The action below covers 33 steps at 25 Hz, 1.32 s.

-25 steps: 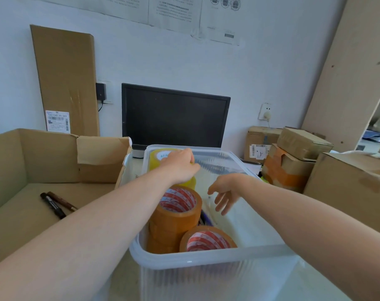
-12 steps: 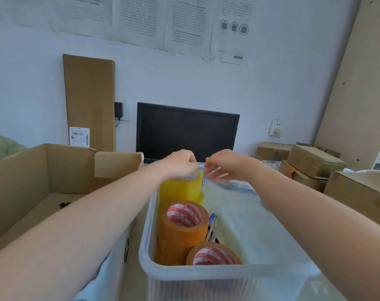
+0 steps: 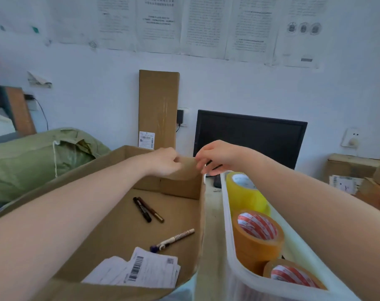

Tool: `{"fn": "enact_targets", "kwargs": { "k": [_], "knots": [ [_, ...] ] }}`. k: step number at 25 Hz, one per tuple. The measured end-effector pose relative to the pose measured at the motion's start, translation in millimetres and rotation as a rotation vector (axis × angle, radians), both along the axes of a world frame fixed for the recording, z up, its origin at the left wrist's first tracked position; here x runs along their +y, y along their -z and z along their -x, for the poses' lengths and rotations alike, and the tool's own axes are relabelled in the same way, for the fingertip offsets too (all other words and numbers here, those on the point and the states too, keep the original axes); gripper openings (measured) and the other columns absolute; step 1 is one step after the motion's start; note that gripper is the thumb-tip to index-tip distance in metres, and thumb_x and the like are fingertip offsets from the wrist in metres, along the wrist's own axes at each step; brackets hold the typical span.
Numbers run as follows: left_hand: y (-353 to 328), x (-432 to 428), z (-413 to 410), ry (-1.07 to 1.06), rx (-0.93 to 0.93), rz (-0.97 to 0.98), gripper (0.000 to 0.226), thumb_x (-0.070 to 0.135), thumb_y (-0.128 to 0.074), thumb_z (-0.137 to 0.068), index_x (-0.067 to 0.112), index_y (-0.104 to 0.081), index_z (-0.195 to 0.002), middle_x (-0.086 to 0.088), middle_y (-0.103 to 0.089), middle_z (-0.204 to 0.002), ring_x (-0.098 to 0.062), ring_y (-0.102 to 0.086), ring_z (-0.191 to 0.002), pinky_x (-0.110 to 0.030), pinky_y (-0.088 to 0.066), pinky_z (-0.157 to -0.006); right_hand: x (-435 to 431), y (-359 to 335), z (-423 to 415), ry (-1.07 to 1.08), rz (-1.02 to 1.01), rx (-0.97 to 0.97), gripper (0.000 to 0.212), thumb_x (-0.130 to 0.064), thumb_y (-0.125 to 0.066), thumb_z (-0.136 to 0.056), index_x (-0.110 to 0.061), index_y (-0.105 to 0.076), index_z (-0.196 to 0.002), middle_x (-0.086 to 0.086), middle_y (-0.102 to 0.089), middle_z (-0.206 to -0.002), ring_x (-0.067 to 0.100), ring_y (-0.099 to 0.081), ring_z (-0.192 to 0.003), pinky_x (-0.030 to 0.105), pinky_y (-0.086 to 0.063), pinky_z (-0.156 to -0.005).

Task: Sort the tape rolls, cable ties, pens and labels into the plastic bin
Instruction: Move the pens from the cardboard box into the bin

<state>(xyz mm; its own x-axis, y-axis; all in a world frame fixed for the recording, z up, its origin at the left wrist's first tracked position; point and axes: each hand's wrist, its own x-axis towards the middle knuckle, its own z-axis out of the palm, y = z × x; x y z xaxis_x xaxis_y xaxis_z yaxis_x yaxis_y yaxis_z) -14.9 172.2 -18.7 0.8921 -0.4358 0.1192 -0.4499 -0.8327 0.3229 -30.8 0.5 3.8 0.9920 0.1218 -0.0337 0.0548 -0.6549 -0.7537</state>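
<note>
The open cardboard box (image 3: 180,190) fills the lower left, its near wall cut off by the bottom edge. At its far right corner a flap (image 3: 185,170) stands up. The left hand (image 3: 165,161) has its fingers curled round the flap's left edge and grips it. The right hand (image 3: 215,156) meets the flap's right edge with its fingers bent downward. Their tips are hidden behind the knuckles, so it cannot be told whether they pinch the flap, hold something small, or hold nothing. A thin dark streak shows just below them, too blurred to name.

On the box's floor, two dark markers (image 3: 142,209) lie side by side near the far wall. A striped pen (image 3: 176,237) lies nearer, angled toward the right wall. A loose pile of labels (image 3: 141,270) lies by the near wall, partly covered by the left forearm.

Just right of the box stands the plastic bin (image 3: 225,213), its near end running out of view. Inside it are a yellow tape roll (image 3: 245,196) at the far end and an orange tape roll (image 3: 257,235) in front of that. A second orange roll (image 3: 293,276) sits nearest, half hidden under the right forearm. The rest of the bin's inside is blocked by that arm.

Beyond the box, a tall cardboard sheet (image 3: 158,107) leans on the wall and a dark monitor (image 3: 250,137) stands to its right. Left of the box lies a green sack (image 3: 39,161).
</note>
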Motion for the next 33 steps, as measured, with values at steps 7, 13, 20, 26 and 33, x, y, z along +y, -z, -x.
{"fn": "enact_targets", "kwargs": {
  "k": [7,13,20,26,33],
  "knots": [
    [51.8,54.5,-31.1,-0.085,0.171,-0.347,0.033,0.027,-0.044,-0.095,0.011,-0.059,-0.12,-0.009,-0.058,-0.125,-0.026,-0.054,-0.112,-0.031,-0.042,-0.091,70.9,43.3,-50.1,-0.223,0.338,0.249,0.033,-0.024,-0.051,-0.096,-0.008,-0.052,-0.125,0.005,-0.062,-0.103,0.012,-0.062,-0.077,0.022,-0.051,-0.068],
    [80.4,63.1,-61.6,-0.109,0.272,-0.653,0.039,0.026,-0.044,-0.096,0.003,-0.055,-0.126,-0.009,-0.051,-0.103,-0.023,-0.044,-0.087,-0.029,-0.035,-0.073,96.5,78.1,-84.7,-0.321,0.662,0.377,0.039,-0.015,-0.061,-0.089,-0.008,-0.054,-0.127,0.013,-0.06,-0.126,0.022,-0.061,-0.105,0.032,-0.049,-0.088],
    [133.4,54.9,-86.5,-0.047,0.117,-0.676,0.062,0.007,-0.047,-0.092,0.017,-0.023,-0.148,-0.014,-0.033,-0.148,-0.029,-0.036,-0.133,-0.039,-0.035,-0.104,119.3,146.1,-72.3,-0.537,1.121,0.648,0.069,-0.021,-0.066,-0.087,-0.007,-0.031,-0.144,0.016,-0.042,-0.145,0.034,-0.049,-0.126,0.039,-0.047,-0.089],
    [155.5,55.2,-87.3,-0.009,0.106,-0.703,0.063,0.001,-0.039,-0.094,0.024,-0.019,-0.149,-0.014,-0.013,-0.156,-0.03,-0.005,-0.146,-0.049,-0.018,-0.113,124.9,164.6,-65.5,-0.849,1.514,0.327,0.042,-0.021,-0.062,-0.089,0.0,-0.053,-0.124,0.013,-0.058,-0.104,0.024,-0.053,-0.09,0.025,-0.037,-0.055],
    [160.3,66.5,-95.6,-0.068,0.147,-0.718,0.051,0.01,-0.051,-0.092,0.014,-0.034,-0.139,-0.014,-0.04,-0.14,-0.03,-0.038,-0.13,-0.043,-0.036,-0.102,116.4,132.1,-79.8,-0.564,1.108,0.465,0.009,-0.012,-0.056,-0.091,-0.006,-0.05,-0.093,0.017,-0.063,-0.089,0.014,-0.054,-0.06,0.023,-0.046,-0.059]
  ]
}}
